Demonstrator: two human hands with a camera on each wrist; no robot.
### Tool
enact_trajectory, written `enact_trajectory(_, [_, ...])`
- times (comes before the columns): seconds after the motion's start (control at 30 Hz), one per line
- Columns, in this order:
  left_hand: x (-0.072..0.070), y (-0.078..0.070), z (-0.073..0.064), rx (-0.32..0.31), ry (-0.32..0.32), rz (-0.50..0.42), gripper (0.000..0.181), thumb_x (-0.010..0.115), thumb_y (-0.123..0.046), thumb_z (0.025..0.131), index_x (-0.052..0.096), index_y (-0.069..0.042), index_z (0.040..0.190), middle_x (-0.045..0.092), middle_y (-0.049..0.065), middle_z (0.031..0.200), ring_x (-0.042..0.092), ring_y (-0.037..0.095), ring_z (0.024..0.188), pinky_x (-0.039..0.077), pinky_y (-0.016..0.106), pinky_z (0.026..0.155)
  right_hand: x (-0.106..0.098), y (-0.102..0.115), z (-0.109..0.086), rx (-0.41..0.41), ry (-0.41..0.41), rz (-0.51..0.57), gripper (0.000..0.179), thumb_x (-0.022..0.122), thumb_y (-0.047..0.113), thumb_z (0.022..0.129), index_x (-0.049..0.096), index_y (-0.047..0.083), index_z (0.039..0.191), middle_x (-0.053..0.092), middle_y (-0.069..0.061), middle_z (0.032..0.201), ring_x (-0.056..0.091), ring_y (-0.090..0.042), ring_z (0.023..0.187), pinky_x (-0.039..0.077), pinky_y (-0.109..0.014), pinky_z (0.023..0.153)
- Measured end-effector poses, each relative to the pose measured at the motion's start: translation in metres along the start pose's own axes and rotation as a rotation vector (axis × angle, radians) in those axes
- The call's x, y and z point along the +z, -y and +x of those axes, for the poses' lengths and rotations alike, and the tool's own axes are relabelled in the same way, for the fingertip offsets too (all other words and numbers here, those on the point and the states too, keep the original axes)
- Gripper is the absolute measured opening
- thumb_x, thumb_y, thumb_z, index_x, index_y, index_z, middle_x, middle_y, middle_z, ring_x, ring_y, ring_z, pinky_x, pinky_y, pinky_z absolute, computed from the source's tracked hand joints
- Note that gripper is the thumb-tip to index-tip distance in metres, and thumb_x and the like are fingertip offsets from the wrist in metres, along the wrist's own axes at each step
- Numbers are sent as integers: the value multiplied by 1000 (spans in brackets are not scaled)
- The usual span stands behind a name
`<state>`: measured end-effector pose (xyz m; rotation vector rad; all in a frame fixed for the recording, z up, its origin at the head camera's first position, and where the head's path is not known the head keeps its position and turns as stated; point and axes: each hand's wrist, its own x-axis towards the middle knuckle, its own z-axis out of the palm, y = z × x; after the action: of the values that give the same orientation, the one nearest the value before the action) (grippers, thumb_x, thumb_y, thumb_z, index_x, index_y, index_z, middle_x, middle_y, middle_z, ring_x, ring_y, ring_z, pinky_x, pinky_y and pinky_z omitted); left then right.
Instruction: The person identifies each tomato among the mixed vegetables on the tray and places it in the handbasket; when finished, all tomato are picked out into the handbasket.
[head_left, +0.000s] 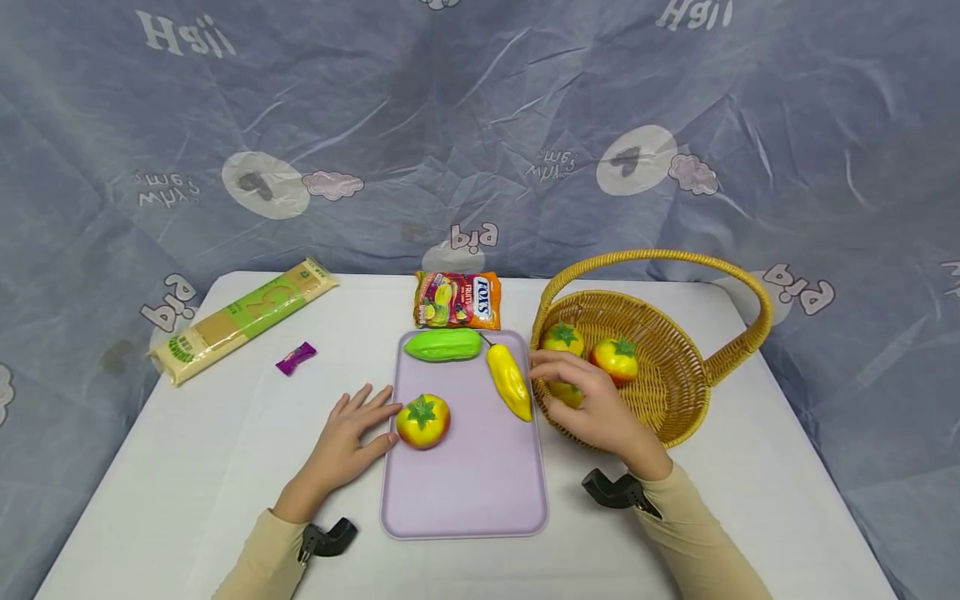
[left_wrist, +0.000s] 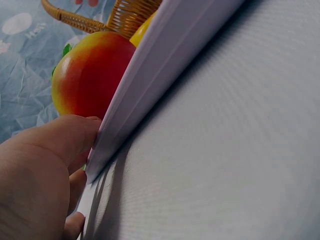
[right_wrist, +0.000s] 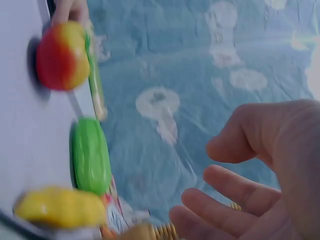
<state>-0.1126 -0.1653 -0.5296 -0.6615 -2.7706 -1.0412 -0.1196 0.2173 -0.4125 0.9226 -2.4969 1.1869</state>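
Observation:
My left hand (head_left: pixel 347 439) rests at the left edge of the lilac tray (head_left: pixel 480 500), fingers spread. Its thumb and fingertips lie at the rim, beside a red-yellow toy tomato (head_left: pixel 424 422); the left wrist view shows the tomato (left_wrist: pixel 92 75) behind the thumb. Over the basket's left side, my right hand (head_left: pixel 592 404) hovers with loosely bent fingers and nothing between thumb and fingers. The wicker basket (head_left: pixel 671 358) contains several toy tomatoes, one tomato (head_left: pixel 566 393) partly hidden by that hand. On the tray also lie a green ridged vegetable (head_left: pixel 444 345) and a yellow pepper (head_left: pixel 510 383).
Behind the tray is an orange candy bag (head_left: pixel 457 301). Farther left lie a long noodle pack (head_left: pixel 243 321) and a small purple wrapped candy (head_left: pixel 296 358). The basket's tall handle (head_left: pixel 660 255) arches above it. A grey printed cloth (head_left: pixel 480 125) hangs behind the white table.

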Motion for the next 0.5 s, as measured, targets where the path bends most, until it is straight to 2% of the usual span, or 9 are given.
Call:
enact_trajectory(0.07, [0,0,0,0,0,-2,45,74,-28,90,69,-16,133,55,11,153,38,48,147,17,73,119,7,5,4,-43,18,7,40,67,-11,77,73,10,111,69,-15,130,66,-30,119,57,-25,94])
enact_trajectory(0.17, [0,0,0,0,1,0,45,74,-28,90,69,-16,133,55,11,153,38,48,147,17,73,119,19,11,9,-69,69,23,40,66,-9,77,73,9,111,69,-15,130,68,-29,115,58,-29,90])
enact_trajectory(0.27, [0,0,0,0,3,4,44,74,-27,90,69,-16,133,55,11,153,38,48,147,17,74,118,29,15,13,-63,131,49,40,65,-9,77,72,9,112,68,-13,132,68,-27,115,59,-32,88])
enact_trajectory(0.5, [0,0,0,1,2,2,45,74,-27,90,69,-16,133,55,11,153,38,48,148,17,74,119,54,16,22,-43,228,64,38,68,-3,82,72,12,116,67,-9,136,64,-26,126,58,-35,97])
